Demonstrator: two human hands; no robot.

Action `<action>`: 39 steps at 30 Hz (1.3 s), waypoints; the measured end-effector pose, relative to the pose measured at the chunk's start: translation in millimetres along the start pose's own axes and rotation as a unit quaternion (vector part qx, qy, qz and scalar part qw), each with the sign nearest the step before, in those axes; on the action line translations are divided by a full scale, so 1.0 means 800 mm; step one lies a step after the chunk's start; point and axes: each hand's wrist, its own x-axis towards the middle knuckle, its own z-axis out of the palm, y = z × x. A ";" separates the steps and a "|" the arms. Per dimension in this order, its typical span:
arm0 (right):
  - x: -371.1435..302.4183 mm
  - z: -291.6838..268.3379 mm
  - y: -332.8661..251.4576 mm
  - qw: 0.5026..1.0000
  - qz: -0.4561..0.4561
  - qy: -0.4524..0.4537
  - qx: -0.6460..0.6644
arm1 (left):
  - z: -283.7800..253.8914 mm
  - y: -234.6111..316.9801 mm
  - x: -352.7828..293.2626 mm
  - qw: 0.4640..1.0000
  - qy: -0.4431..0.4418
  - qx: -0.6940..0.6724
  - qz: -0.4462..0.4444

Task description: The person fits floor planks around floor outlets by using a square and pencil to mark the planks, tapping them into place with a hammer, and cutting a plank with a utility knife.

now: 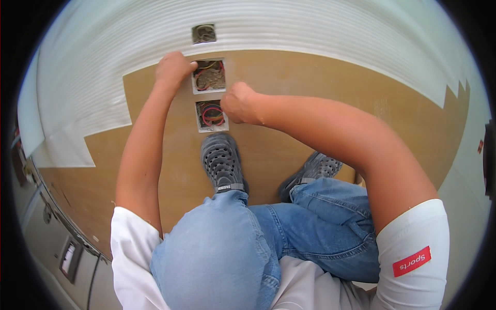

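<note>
My left hand (174, 68) is closed at the upper left corner of a square wall box opening (210, 77), thumb toward its edge. Inside this opening show red and yellow wires and rough grey-brown filling. Below it is a second square opening (212, 115) with looped red, blue and orange wires. At that opening's upper right edge sits my right hand (238, 103), fingers curled in. What either hand pinches, if anything, is hidden by the fingers. Both openings have white rims and are cut into a brown board (310, 77).
White ribbed panelling (310, 26) borders the board with a stepped edge. A smaller opening with wires (204, 33) is in it, above the other two. My grey perforated clogs (222, 157) are just below the lower opening. A grey structure with a dark-framed panel (70, 258) stands at lower left.
</note>
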 end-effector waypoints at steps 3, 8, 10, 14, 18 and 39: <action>-0.004 -0.022 -0.002 1.000 -0.017 -0.022 -0.010 | -0.009 -0.002 0.002 0.999 -0.028 0.002 -0.033; -0.019 -0.023 -0.001 0.998 -0.040 -0.009 -0.053 | -0.005 0.000 -0.003 0.999 -0.013 -0.005 -0.044; -0.017 -0.019 0.001 0.997 -0.051 0.028 -0.053 | -0.007 0.001 -0.006 0.999 -0.007 -0.002 -0.040; -0.013 -0.015 0.001 0.998 -0.045 -0.003 -0.037 | -0.012 0.006 -0.012 0.999 -0.011 -0.019 -0.026; -0.009 -0.010 0.001 1.000 -0.027 0.009 -0.006 | -0.006 -0.002 -0.010 1.000 0.006 -0.019 -0.012; -0.054 0.018 0.021 0.989 -0.065 0.130 0.010 | 0.103 -0.048 -0.086 0.931 0.326 -0.126 0.101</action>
